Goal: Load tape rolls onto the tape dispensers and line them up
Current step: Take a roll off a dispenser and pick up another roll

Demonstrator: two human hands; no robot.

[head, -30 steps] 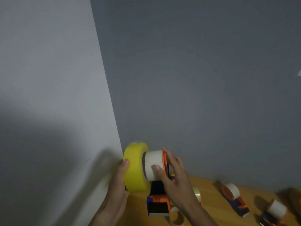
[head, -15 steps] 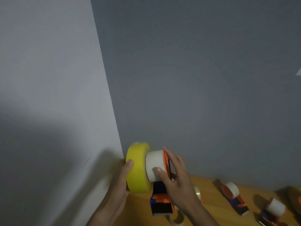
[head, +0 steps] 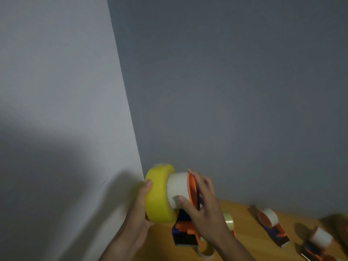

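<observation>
Both hands worked low at the corner where two grey walls met. Left hand point(head: 140, 210) curled around the yellow tape roll point(head: 159, 194), thumb on its rim, holding it up on edge against the white hub point(head: 178, 189) of a tape dispenser point(head: 188, 230). Right hand point(head: 202, 206) gripped that dispenser, thumb pressed on the hub and fingers bent behind the orange side plate point(head: 193, 193). The dispenser's blue and orange body stood on the wooden desk point(head: 244, 219). Further right on the desk lay a second dispenser point(head: 273, 228), then a third dispenser point(head: 318, 245), blurred.
</observation>
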